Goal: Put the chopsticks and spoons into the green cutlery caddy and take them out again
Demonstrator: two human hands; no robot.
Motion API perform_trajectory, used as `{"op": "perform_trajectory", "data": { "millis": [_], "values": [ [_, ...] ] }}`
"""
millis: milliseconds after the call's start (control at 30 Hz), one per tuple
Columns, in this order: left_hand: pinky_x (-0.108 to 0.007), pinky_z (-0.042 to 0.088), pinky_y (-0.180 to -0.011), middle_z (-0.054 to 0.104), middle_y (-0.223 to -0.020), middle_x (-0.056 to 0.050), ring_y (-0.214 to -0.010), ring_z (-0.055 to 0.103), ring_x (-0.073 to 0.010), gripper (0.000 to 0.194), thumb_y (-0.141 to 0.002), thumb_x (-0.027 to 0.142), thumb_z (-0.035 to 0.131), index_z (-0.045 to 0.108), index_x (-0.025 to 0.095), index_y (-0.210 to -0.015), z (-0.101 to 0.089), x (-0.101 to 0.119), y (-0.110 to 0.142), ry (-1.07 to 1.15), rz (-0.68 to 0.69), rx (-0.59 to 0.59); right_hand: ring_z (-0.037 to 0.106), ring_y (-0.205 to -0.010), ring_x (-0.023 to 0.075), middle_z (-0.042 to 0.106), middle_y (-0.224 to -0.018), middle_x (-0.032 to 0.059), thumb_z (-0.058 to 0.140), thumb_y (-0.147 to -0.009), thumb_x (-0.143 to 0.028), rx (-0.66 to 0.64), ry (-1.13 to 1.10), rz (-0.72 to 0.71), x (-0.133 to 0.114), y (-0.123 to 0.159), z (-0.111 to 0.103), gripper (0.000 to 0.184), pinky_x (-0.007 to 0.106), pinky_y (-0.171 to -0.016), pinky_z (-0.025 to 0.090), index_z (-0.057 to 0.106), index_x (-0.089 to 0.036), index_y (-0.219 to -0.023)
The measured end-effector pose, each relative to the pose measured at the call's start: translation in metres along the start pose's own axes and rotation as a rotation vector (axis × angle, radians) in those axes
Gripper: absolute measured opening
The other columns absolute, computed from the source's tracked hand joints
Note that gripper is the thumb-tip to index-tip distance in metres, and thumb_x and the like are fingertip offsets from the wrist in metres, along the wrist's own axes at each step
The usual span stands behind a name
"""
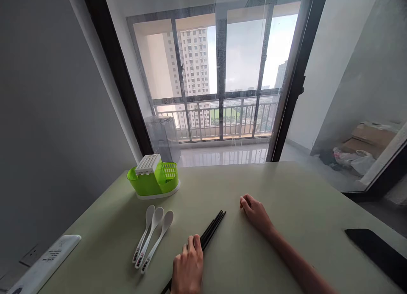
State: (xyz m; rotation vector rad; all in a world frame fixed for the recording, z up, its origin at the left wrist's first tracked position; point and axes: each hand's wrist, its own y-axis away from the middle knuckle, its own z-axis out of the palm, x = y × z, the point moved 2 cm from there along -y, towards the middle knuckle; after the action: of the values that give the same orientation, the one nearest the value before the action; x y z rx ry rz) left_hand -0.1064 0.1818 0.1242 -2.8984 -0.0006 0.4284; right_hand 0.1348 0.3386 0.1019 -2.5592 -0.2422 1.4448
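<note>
My left hand (188, 262) is closed around a bundle of black chopsticks (214, 228) near the front of the table. Their thin tips point away to the upper right, and the other ends show below the hand. My right hand (252, 207) rests on the tabletop to the right of the tips, its fingers curled in with nothing visible in them. Three white spoons (155, 222) lie side by side left of my left hand, bowls pointing away. Behind them stands a bright green cutlery holder (148, 184) with a white slotted top and white base.
The pale green table (254, 260) reaches to a glass door. A white power strip (47, 262) lies along the left edge, and a black flat object (375, 251) lies at the right. Beyond the glass, a cardboard box (375, 139) and plastic bags sit on the floor.
</note>
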Motion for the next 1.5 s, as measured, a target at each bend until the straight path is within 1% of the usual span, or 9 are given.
{"op": "perform_trajectory", "data": {
  "millis": [200,400,633,767,900,1033,1233,1333,1500],
  "values": [
    [-0.028,0.06,-0.064,0.074,-0.096,-0.008,-0.084,0.073,-0.0218,0.037,-0.088,0.0,0.058,0.074,0.018,-0.116,-0.018,-0.001,0.002,-0.006,0.022,0.005,0.05,-0.056,0.0169,0.057,-0.06,-0.0018,0.038,-0.094,-0.052,0.011,0.0,0.0,-0.001,0.0,0.0,0.041,0.027,-0.06,0.036,0.055,-0.024,-0.07],
    [-0.037,0.059,-0.073,0.072,-0.097,-0.009,-0.088,0.071,-0.0263,0.023,-0.091,0.022,0.065,0.073,0.017,-0.112,-0.028,-0.001,0.005,0.068,0.003,-0.036,0.05,-0.055,0.0168,0.058,-0.059,-0.0014,0.038,-0.094,-0.052,0.019,0.001,-0.002,0.0,0.0,0.001,0.041,0.027,-0.059,0.036,0.056,-0.024,-0.069],
    [-0.043,0.057,-0.082,0.07,-0.105,-0.011,-0.094,0.069,-0.0283,0.029,-0.094,0.024,0.061,0.069,0.015,-0.12,-0.025,-0.004,0.012,0.124,-0.011,-0.092,0.049,-0.056,0.0169,0.055,-0.06,-0.002,0.037,-0.095,-0.054,-0.001,-0.006,-0.005,0.003,0.0,0.001,0.042,0.027,-0.061,0.036,0.053,-0.024,-0.071],
    [-0.043,0.055,-0.088,0.068,-0.118,-0.013,-0.106,0.066,-0.0301,0.037,-0.095,0.032,0.06,0.064,0.016,-0.128,-0.02,-0.012,0.022,0.189,0.059,-0.007,0.049,-0.057,0.0171,0.056,-0.062,-0.0014,0.037,-0.095,-0.054,-0.014,-0.006,-0.011,0.003,0.0,0.0,0.041,0.027,-0.06,0.036,0.054,-0.024,-0.073],
    [-0.04,0.053,-0.087,0.066,-0.112,-0.009,-0.099,0.065,-0.0254,0.036,-0.098,0.042,0.055,0.062,0.02,-0.126,-0.026,-0.031,0.021,0.285,0.02,0.148,0.048,-0.057,0.0166,0.055,-0.061,-0.0024,0.037,-0.096,-0.053,-0.013,0.002,-0.009,0.004,0.0,0.0,0.041,0.027,-0.06,0.035,0.054,-0.024,-0.072],
    [-0.042,0.049,-0.09,0.064,-0.113,-0.012,-0.103,0.061,-0.0277,0.039,-0.097,0.044,0.055,0.062,0.017,-0.124,-0.028,-0.07,0.009,0.206,-0.121,0.273,0.048,-0.055,0.0161,0.054,-0.06,-0.0031,0.038,-0.096,-0.052,-0.005,0.011,-0.004,0.004,0.0,0.001,0.04,0.027,-0.059,0.035,0.055,-0.024,-0.072],
    [-0.045,0.047,-0.089,0.061,-0.119,-0.021,-0.102,0.059,-0.0327,0.054,-0.095,0.046,0.05,0.058,0.004,-0.128,-0.006,-0.127,0.005,-0.009,-0.317,0.177,0.049,-0.055,0.0158,0.058,-0.06,-0.0021,0.039,-0.095,-0.052,0.001,0.018,-0.01,0.006,-0.001,0.002,0.04,0.026,-0.059,0.035,0.057,-0.023,-0.072],
    [-0.044,0.047,-0.089,0.062,-0.118,-0.021,-0.102,0.059,-0.0326,0.057,-0.096,0.049,0.046,0.057,0.004,-0.129,0.004,-0.137,0.008,-0.025,-0.351,0.145,0.049,-0.055,0.0162,0.059,-0.061,-0.0013,0.039,-0.094,-0.053,0.005,0.021,-0.012,0.007,-0.001,0.002,0.042,0.027,-0.059,0.036,0.057,-0.023,-0.071],
    [-0.044,0.046,-0.087,0.063,-0.115,-0.02,-0.099,0.059,-0.0326,0.056,-0.098,0.047,0.043,0.058,0.004,-0.129,0.009,-0.136,0.006,0.011,-0.33,0.175,0.049,-0.055,0.0171,0.057,-0.059,-0.0012,0.037,-0.095,-0.057,0.0,0.022,-0.015,0.007,-0.001,0.002,0.045,0.028,-0.058,0.035,0.056,-0.024,-0.071]
  ]
}}
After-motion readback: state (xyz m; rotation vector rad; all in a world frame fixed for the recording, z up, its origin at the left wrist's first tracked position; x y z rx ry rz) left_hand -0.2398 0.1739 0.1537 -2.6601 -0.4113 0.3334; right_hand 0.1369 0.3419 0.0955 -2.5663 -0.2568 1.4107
